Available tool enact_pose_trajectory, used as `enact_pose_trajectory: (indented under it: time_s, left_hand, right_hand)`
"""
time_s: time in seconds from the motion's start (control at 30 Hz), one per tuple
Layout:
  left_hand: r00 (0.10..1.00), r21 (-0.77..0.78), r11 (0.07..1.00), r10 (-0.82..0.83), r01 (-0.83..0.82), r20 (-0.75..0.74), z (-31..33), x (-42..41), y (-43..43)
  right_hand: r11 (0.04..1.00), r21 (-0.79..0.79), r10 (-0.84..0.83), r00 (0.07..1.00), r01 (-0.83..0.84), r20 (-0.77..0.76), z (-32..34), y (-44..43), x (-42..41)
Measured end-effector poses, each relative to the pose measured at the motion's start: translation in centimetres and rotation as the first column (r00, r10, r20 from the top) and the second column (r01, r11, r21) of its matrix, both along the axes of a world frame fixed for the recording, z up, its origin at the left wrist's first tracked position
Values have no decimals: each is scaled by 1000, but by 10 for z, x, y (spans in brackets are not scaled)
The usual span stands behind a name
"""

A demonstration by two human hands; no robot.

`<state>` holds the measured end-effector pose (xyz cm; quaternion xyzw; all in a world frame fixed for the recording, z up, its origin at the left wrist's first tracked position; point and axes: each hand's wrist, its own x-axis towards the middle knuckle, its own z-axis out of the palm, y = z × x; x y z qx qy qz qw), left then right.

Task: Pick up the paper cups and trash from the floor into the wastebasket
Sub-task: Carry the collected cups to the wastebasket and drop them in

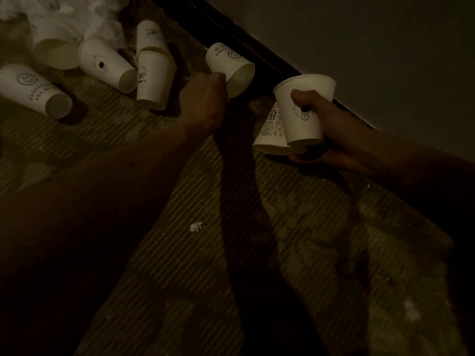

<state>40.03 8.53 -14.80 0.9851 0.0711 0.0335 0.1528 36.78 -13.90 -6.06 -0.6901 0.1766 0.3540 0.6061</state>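
Right hand (pixel 331 132), perhaps left (pixel 205 98), on cups (pixel 305 109)

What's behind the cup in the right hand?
A second cup with black writing peeks out behind the held cup in the right hand. Part of it is covered, so I cannot tell if the hand holds it.

Carpet (pixel 180 278) w/ cups (pixel 105 65) (paper scrap (pixel 196 226)).
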Motion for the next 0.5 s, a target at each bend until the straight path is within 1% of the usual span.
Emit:
enact_pose_trajectory:
  time_s: [0.07,0.13,0.2,0.27,0.3,0.37,0.4,0.47,0.5]
  left_hand:
    - [999,35,999,-38,37,31,12,-5,-1]
    - [998,73,996,-47,45,32,29,-17,-2]
    - [995,174,981,-94,90,17,45,-40,0]
    - [976,254,944,-216,211,-9,58,-71,2]
    - [952,252,919,-303,302,-38,62,-85,2]
    - [864,178,846,-480,502,-152,64,-108,-1]
    - [800,114,802,-552,587,-236,62,-117,-3]
    - [673,-4,730,-632,683,-384,54,-125,-4]
    - [623,-38,699,-659,714,-420,49,-122,-1]
  right_hand:
    - [1000,-5,19,1000,-19,15,2,0,0]
    - [1000,1,24,999,-24,30,3,-3,0]
    - [999,13,52,998,-52,37,5,-8,-1]
    - [994,30,104,994,-105,33,3,-13,-2]
    - [990,33,138,990,-139,23,2,-15,-4]
    - [980,30,199,980,-199,-5,0,-18,-6]
    - [975,22,223,975,-223,-17,1,-19,-8]
    - [967,6,254,967,-254,-36,1,-20,-11]
    - [965,-7,262,964,-262,-44,1,-21,-12]
